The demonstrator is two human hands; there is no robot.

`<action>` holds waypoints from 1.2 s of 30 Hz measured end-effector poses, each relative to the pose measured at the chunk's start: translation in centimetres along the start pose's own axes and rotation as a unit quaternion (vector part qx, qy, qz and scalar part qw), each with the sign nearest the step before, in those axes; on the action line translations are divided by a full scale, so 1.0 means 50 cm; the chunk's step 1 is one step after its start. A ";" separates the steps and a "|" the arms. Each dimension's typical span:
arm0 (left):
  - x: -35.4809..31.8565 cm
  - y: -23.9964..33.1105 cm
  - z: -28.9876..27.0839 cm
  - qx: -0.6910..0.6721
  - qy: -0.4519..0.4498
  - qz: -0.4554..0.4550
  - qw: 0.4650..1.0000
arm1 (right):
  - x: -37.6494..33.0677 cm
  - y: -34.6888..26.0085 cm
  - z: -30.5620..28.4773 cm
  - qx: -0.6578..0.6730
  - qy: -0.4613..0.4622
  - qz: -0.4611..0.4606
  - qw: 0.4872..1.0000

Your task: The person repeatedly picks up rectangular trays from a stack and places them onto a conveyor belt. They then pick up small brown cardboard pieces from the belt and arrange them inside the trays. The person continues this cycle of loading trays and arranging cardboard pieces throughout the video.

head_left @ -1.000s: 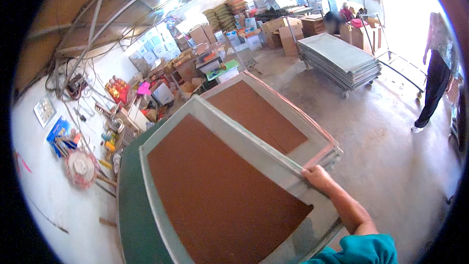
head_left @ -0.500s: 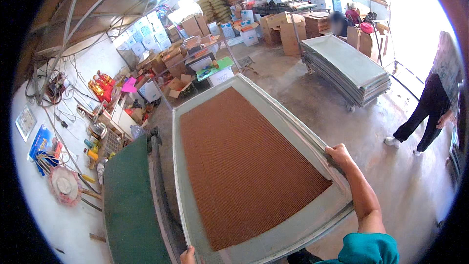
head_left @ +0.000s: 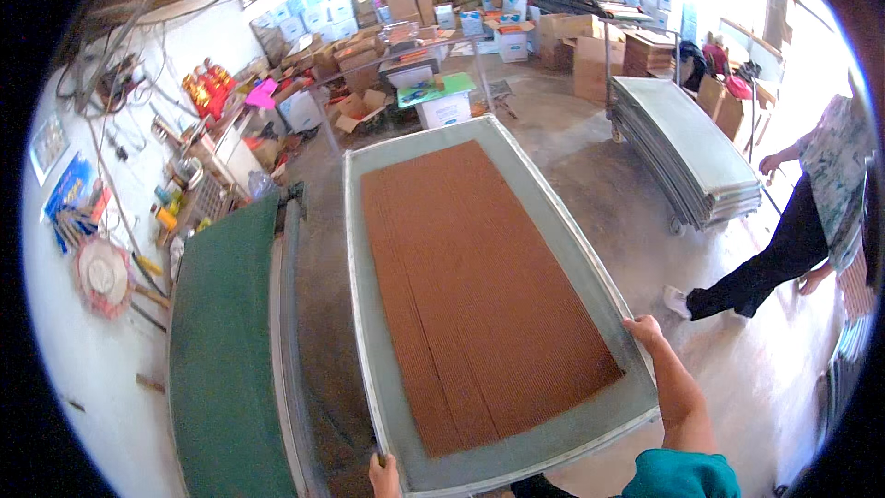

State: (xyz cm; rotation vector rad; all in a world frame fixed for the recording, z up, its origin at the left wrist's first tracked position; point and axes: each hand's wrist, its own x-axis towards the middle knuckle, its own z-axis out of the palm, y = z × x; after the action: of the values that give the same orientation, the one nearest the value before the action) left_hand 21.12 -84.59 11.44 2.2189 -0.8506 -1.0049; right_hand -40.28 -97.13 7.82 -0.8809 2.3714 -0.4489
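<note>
A large mesh tray (head_left: pixel 361 290) with a pale rim is held up in front of me. On it lies a broad brown layer of fine parallel strips (head_left: pixel 489 304), with a few thin dark gaps running lengthwise. My right hand (head_left: pixel 644 330) is closed round the tray's right rim. At the near left corner my left hand (head_left: pixel 383 477) grips the rim, its fingers partly hidden behind the edge.
A green-topped table or belt (head_left: pixel 221 332) runs along my left. Stacked pale trays (head_left: pixel 687 143) stand on a wheeled rack at the far right. A person (head_left: pixel 797 212) strides on the right. Cardboard boxes (head_left: pixel 599 65) crowd the back.
The tray has turned slightly and shifted right across my view, with both hands still on it. The person on the right has come nearer, mid-stride.
</note>
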 end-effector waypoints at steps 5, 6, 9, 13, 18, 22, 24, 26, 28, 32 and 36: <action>-0.034 -0.305 -0.055 0.023 0.067 0.009 0.997 | -0.153 -0.087 0.007 -0.166 0.147 -0.120 0.968; -0.054 -0.403 -0.061 -0.004 0.081 -0.003 0.997 | -0.182 -0.095 0.031 -0.152 0.196 -0.186 0.951; -0.230 -0.530 -0.114 -0.039 0.149 -0.074 0.985 | -0.371 -0.191 0.085 -0.113 0.092 -0.312 0.939; -0.450 -1.001 -0.108 -0.565 0.088 -0.096 0.815 | -0.622 -0.179 0.273 -0.006 -0.004 -0.491 0.871; -0.880 -0.900 -0.168 -0.136 0.272 -0.342 0.889 | -0.894 -0.059 0.419 -0.079 -0.184 -0.617 0.761; -1.152 -1.141 0.019 0.114 0.156 -0.409 0.892 | -1.070 0.042 0.481 -0.085 -0.287 -0.702 0.646; -1.235 -1.005 0.011 -0.215 0.332 -0.581 0.712 | -1.139 0.071 0.448 -0.112 -0.321 -0.698 0.630; -1.358 -1.049 0.166 -0.180 0.212 -0.578 0.767 | -1.215 0.098 0.412 -0.133 -0.352 -0.699 0.608; -1.354 -1.113 0.173 0.065 -0.035 -0.460 0.885 | -1.305 0.071 0.535 -0.156 -0.355 -0.719 0.577; -1.391 -1.101 0.253 -0.204 0.079 -0.581 0.784 | -1.439 0.072 0.676 -0.222 -0.415 -0.693 0.547; -1.371 -1.127 0.219 -0.264 0.124 -0.612 0.735 | -1.648 0.076 0.828 -0.247 -0.589 -0.498 0.586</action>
State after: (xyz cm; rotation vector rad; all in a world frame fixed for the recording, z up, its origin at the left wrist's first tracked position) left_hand -5.38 -0.51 -3.58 2.1283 1.1172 -1.1697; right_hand 34.57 -43.16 5.62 -1.9214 0.5518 0.4149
